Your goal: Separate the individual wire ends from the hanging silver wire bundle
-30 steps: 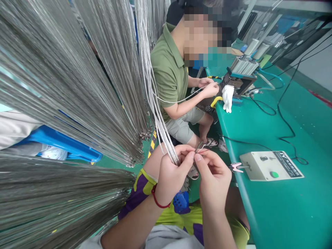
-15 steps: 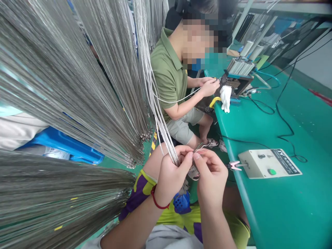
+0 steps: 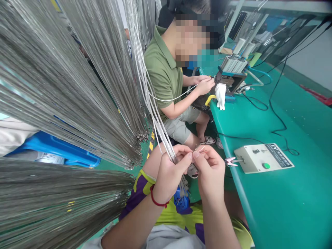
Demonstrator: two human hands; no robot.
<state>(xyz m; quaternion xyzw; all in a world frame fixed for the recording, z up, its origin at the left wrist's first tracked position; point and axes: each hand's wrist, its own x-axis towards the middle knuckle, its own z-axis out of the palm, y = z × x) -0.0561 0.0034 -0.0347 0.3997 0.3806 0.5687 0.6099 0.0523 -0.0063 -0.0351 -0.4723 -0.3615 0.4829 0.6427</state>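
Beside the green bench (image 3: 280, 193), left hand (image 3: 169, 174) grips a cable bundle (image 3: 155, 114); right hand (image 3: 210, 173) pinches one wire end (image 3: 201, 149) (apparently separating it); feeding it onward needs a steady pinch.

Both hands raised at chest height, thumbs and forefingers pinched together: left hand (image 3: 169, 174), right hand (image 3: 211, 173) touching.

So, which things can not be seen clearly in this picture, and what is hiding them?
All in the head view:
- Wire ends pinched between left hand and right hand: too small to tell their state.
- Held wire bundle: its top is cut off by the upper edge.
- Label on the beige control box: print too small to read.
- Co-worker's machine: partly hidden by the white glove.
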